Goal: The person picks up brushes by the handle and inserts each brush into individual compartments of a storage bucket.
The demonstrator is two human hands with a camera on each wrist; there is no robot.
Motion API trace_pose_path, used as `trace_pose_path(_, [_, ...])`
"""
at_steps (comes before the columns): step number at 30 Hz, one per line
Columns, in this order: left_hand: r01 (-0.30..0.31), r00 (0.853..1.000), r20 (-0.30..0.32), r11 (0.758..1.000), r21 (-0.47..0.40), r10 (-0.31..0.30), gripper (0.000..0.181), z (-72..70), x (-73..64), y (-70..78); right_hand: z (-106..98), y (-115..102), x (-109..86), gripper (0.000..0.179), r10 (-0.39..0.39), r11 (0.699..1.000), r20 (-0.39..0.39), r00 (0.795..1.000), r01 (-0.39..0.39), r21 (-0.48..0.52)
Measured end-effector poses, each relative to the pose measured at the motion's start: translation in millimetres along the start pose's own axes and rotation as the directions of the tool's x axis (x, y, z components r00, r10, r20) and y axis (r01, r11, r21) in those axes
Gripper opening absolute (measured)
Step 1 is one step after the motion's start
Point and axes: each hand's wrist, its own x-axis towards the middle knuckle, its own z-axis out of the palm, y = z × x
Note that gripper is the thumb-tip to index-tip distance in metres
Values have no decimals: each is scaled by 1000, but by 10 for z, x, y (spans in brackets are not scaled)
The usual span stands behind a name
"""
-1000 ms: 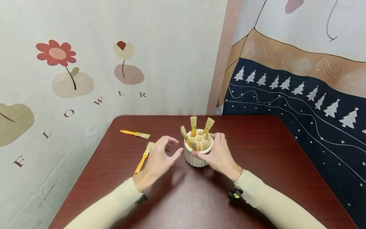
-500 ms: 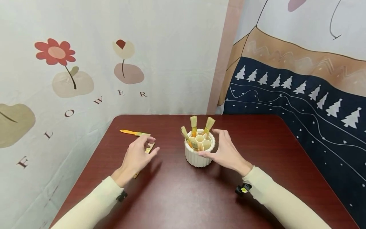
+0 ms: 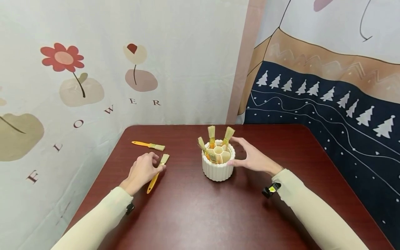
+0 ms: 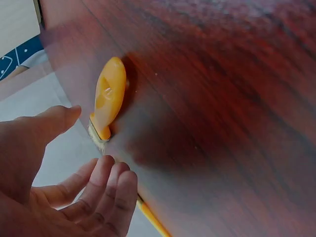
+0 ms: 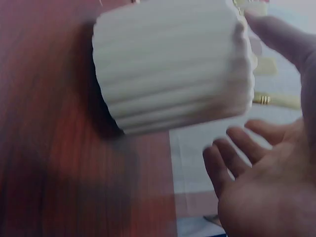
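Note:
My left hand (image 3: 142, 172) hovers beside a flat paintbrush (image 3: 152, 182) lying on the table. Its thumb and fingers are parted on either side of the brush; the left wrist view shows the yellow handle (image 4: 111, 89) beyond them, with a gap between. Farther back lies a second yellow-handled paintbrush (image 3: 148, 144). A white fluted brush holder (image 3: 217, 172) with flower-shaped dividers stands mid-table, several paintbrushes in it bristles up. My right hand (image 3: 254, 158) is at the holder's right side, thumb tip close to the rim, fingers spread and apart from the wall in the right wrist view.
The dark red-brown wooden table (image 3: 200, 215) reaches back to hanging cloths. A pale cloth with flower prints (image 3: 187, 62) hangs behind it, and a navy cloth with white trees (image 3: 328, 114) is at the right.
My left hand has moved left, away from the holder, and lowered to the nearer paintbrush. My right hand has loosened from the holder and drawn slightly right. The holder has barely shifted.

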Motion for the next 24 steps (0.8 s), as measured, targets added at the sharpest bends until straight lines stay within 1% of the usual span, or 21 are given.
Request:
trace_pose_path(3, [8,1000,12,1000,2,-8,49,8,34,12,-58,30,49,99,-2,997,41,999,-2,78])
trace_pose_path(7, [18,999,32,1000,-3,-18,46,0,43,27,-100,61,99,91,-8,991,88,996,-4,137])
trace_pose_path(13, [53,997,54,998,-29,-51,40,25,45,32,-114,102,127,89,-20,985,118,993,-1,174])
trace_pose_path(18, [56,997,50,998,-13,-55,35,57,89,31,-107,105,114,88,-18,980,124,992,-7,197])
trace_pose_path(24, [63,997,54,998,-12,-62,33,51,112,38,-81,127,90,87,-8,979,128,992,-18,204])
